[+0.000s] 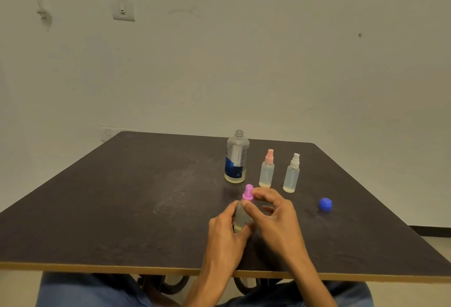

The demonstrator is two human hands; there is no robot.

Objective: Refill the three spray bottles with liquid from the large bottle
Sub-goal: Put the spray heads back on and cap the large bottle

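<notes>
A dark, matte bench (122,209) with a pale edge strip and a lightly scuffed top carries everything. Toward its far edge, right of the middle, stands the large bottle (236,157): clear plastic, round-shouldered, threaded neck uncapped, blue-and-white label, a shallow layer of pale yellowish liquid at the bottom. Its blue cap (325,204), ribbed and round, lies well apart toward the right edge.

Just right of the large bottle stand two small translucent cylindrical spray bottles, upright and apart from each other: the pink-topped spray bottle (267,171) and the white-topped spray bottle (292,176), each with only a thin yellowish layer at the base.

Nearer the front edge, the third spray bottle (240,216), with a magenta spray head (248,193), is upright, with a little yellowish liquid low inside. The left hand (225,231) is wrapped around its frosted body, fingers closed on it. The right hand (273,216) pinches at the collar below the spray head with thumb and forefinger, the other fingers curled loosely behind.
</notes>
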